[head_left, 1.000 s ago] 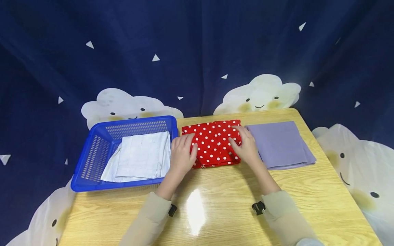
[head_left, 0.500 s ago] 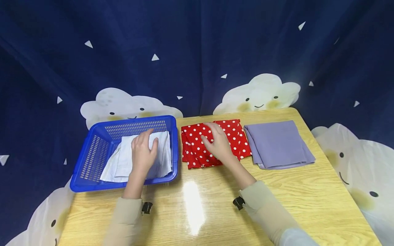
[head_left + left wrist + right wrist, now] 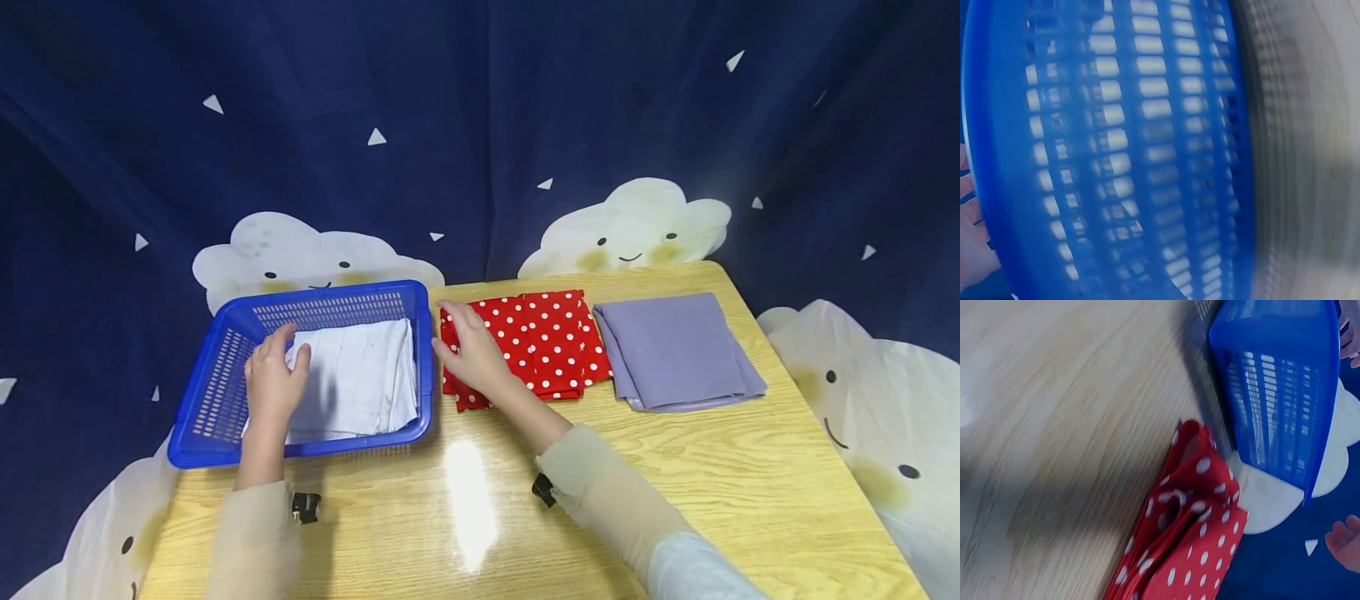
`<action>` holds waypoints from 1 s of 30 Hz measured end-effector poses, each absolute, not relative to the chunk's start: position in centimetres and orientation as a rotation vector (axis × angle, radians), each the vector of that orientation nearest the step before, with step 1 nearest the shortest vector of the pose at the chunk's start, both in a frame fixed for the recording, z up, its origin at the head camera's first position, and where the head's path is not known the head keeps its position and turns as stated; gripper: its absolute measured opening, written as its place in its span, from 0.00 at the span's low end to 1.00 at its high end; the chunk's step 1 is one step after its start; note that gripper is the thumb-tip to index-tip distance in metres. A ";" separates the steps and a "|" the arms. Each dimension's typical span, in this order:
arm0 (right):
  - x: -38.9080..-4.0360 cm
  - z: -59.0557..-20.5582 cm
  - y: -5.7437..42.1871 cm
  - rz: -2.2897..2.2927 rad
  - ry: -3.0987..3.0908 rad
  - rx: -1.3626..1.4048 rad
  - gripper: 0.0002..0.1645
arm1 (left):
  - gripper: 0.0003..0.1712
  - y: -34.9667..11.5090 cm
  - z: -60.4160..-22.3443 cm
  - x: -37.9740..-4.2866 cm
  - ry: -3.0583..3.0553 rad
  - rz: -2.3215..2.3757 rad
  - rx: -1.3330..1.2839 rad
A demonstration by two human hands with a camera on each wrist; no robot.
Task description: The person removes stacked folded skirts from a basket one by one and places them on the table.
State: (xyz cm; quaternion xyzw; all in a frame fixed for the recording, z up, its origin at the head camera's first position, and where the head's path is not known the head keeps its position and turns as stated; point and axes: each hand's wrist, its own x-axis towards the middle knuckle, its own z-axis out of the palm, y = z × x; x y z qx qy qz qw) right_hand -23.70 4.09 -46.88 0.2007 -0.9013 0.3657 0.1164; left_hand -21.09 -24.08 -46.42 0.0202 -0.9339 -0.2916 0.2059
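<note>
Over the left part of the blue basket (image 3: 423,367) hovers my left hand (image 3: 273,385), fingers loosely bent, with nothing in its grasp. Below and beside it lies a folded white cloth (image 3: 352,379) inside the basket. My right hand (image 3: 474,354) is above the left end of a folded red polka-dot cloth (image 3: 555,342), close to the basket's right rim, its thumb and fingers spread apart. In the right wrist view the red cloth (image 3: 1204,544) shows loose folds at its edge, next to the basket (image 3: 1279,406). The left wrist view is filled by the basket's slotted wall (image 3: 1135,150).
A folded purple cloth (image 3: 675,354) lies to the right of the red one on the wooden table (image 3: 675,475). Behind the table hangs a dark blue curtain (image 3: 480,125) with white clouds and triangles.
Both hands have moved left: the left one from the red cloth across the basket, the right one over the red cloth towards the basket. The red cloth's right side has spread outward.
</note>
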 end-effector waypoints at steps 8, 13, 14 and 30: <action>-23.6 -47.3 1.2 0.985 -2.727 0.701 0.33 | 0.24 -27.4 -47.1 -21.1 -2.764 -0.812 0.121; -23.6 -47.4 -0.5 0.958 -2.746 0.723 0.33 | 0.25 -29.2 -47.7 -21.0 -2.827 -0.828 0.137; -23.6 -47.4 -0.9 0.960 -2.750 0.720 0.33 | 0.26 -29.6 -47.9 -21.0 -2.837 -0.832 0.144; -23.3 -47.5 -6.0 1.289 -2.997 0.350 0.39 | 0.32 -33.0 -49.9 -21.5 -3.140 -0.926 0.192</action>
